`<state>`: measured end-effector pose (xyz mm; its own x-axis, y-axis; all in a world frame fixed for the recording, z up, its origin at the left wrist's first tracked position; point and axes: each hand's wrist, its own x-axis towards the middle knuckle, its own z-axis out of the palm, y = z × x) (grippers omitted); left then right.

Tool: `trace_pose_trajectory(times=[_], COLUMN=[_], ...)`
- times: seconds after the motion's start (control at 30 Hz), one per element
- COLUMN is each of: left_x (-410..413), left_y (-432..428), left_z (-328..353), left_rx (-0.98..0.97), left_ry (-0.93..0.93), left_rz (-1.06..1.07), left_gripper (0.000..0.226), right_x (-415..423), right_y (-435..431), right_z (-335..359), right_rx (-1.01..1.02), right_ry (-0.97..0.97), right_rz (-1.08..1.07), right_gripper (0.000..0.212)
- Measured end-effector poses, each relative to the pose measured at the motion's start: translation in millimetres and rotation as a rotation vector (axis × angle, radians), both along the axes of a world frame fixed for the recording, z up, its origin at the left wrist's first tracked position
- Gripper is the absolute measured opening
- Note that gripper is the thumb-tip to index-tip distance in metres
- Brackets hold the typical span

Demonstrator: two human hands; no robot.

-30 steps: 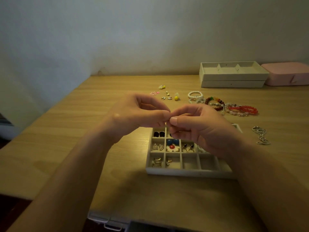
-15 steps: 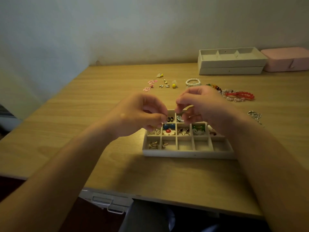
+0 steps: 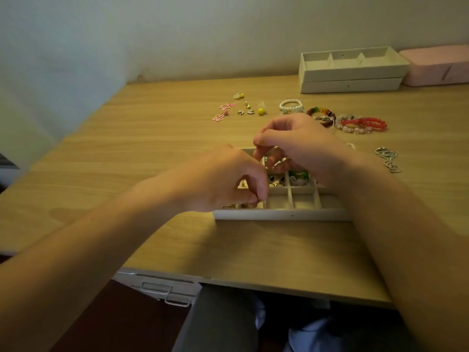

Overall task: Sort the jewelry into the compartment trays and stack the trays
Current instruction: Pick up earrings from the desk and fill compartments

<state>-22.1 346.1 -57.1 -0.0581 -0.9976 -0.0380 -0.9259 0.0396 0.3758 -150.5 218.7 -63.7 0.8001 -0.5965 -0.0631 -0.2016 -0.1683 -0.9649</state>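
While both hands hover over compartment tray [image 3: 279,215], left hand [image 3: 223,181] pinches small gold piece [image 3: 255,199] in curled fingertips, just above tray's front-left cells. Judged: release needs only short drop straight down. Right hand [image 3: 299,144] curled over tray's back row; what it holds, cannot tell. Red bracelet [image 3: 365,123] unsorted on bench [image 3: 152,148] beyond tray.

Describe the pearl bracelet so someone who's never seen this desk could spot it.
Start at the stacked white trays at the desk's far right. In front, bracelets lie in a row. The pearl bracelet is leftmost and all white, unlike the multicoloured bracelet beside it.
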Motion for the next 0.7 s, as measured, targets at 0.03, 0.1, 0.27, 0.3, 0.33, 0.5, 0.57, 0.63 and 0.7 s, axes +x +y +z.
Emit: trace_pose_trajectory(times=[0.03, 0.1, 0.27, 0.3, 0.33, 0.5, 0.57, 0.63, 0.7], left_x=[-1, -1, 1, 1, 2, 4, 4, 6, 9], left_y=[0, -2, -1, 0, 0, -2, -1, 2, 5], left_z=[-1, -4, -8, -10, -11, -15, -16, -18, -18], left_rx=[-0.002, -0.013, -0.086, -0.112, -0.13, -0.136, -0.165, -0.217, -0.263], left_ry=[-0.016, -0.047, -0.122, -0.143, -0.161, -0.179, -0.18, -0.157, -0.156], left_rz=[-0.001, 0.004, -0.024, -0.031, -0.035, -0.108, -0.117, -0.095, -0.049], left_gripper=[0.022, 0.023, 0.024, 0.023, 0.022, 0.016, 0.018, 0.019, 0.021], right_x=[0, 0, 0, 0, 0, -2, -3, -4, -7], right_y=[0, 0, 0, 0, 0, 0, -1, -1, -1], right_z=[0, 1, 1, 1, 0, 2, 4, 6, 10], right_rx=[0.001, -0.001, -0.003, -0.009, -0.018, -0.077, -0.161, -0.257, -0.326], right_ry=[-0.003, -0.006, -0.008, -0.004, 0.001, 0.005, 0.055, 0.129, 0.195], right_rz=[0.0, -0.002, 0.002, 0.006, 0.01, 0.029, 0.039, 0.057, 0.1], right_gripper=[0.007, 0.007, 0.009, 0.009, 0.009, 0.011, 0.015, 0.023, 0.03])
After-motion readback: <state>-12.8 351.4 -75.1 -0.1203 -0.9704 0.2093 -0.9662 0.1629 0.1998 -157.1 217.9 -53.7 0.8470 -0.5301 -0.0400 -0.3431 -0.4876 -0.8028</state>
